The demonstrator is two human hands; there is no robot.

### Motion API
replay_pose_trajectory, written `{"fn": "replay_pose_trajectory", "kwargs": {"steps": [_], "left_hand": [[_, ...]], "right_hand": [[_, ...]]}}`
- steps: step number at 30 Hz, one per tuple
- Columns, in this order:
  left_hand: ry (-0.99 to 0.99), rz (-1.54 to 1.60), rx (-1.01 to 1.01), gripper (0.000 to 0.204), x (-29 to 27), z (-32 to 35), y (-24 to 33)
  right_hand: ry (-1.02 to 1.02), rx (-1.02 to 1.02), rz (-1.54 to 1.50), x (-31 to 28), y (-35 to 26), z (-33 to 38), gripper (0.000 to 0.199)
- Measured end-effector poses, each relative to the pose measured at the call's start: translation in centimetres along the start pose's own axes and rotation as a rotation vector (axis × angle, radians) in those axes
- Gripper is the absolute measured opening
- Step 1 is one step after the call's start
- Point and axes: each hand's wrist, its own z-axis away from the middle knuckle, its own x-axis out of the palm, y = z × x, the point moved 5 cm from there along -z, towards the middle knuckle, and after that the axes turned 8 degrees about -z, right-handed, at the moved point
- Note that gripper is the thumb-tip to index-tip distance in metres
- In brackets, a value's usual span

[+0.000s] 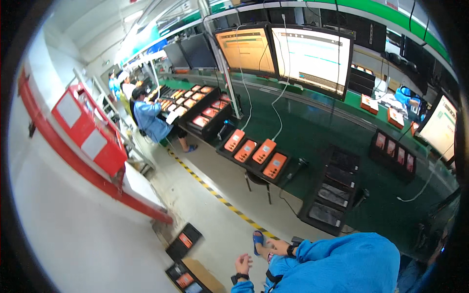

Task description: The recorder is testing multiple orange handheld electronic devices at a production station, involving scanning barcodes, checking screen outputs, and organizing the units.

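Left hand [243,264] and right hand [279,247] look empty, lower centre (fingers loose, afaict). Four orange handheld devices [264,152] sit mid-frame in a black tray [254,168]; two seem plugged in, two don't.

Tray [251,166] of devices [264,151] left of second tray [317,224] on bench [303,122]

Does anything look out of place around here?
Perhaps the black trays on the floor at lower left, since similar ones sit on the green bench. A white cable also lies loose there, its end unplugged.
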Motion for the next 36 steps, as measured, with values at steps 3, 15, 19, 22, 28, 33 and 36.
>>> {"fn": "replay_pose_trajectory", "kwargs": {"steps": [3,15,19,22,28,33,36], "left_hand": [[0.04,0.042,-0.194,0.025,-6.0,-4.5,-3.3],[-0.063,-0.151,-0.53,0.041,-14.9,-22.9,3.5],[-0.207,-0.233,-0.476,0.04,-12.8,-34.1,7.6],[-0.338,-0.23,-0.425,0.039,-11.6,-41.9,11.1],[-0.418,-0.101,0.138,0.019,0.6,-53.3,31.8],[-0.597,-0.228,0.45,0.013,10.0,-56.4,46.3],[-0.133,-0.819,0.648,0.046,10.1,-58.6,49.6]], "right_hand": [[0.093,0.102,0.016,0.5,1.9,-8.2,0.048],[0.624,-0.073,-0.109,-14.8,-7.6,-31.9,0.048],[0.95,0.159,0.312,-21.3,-6.5,-30.8,0.052],[0.758,0.29,0.347,-22.4,-4.6,-30.8,0.062],[0.753,0.337,0.418,-23.4,-4.5,-32.2,0.058],[0.949,0.469,0.229,-26.2,-5.6,-34.7,0.046],[1.036,0.668,0.162,-27.0,-5.9,-36.4,0.049]]}}
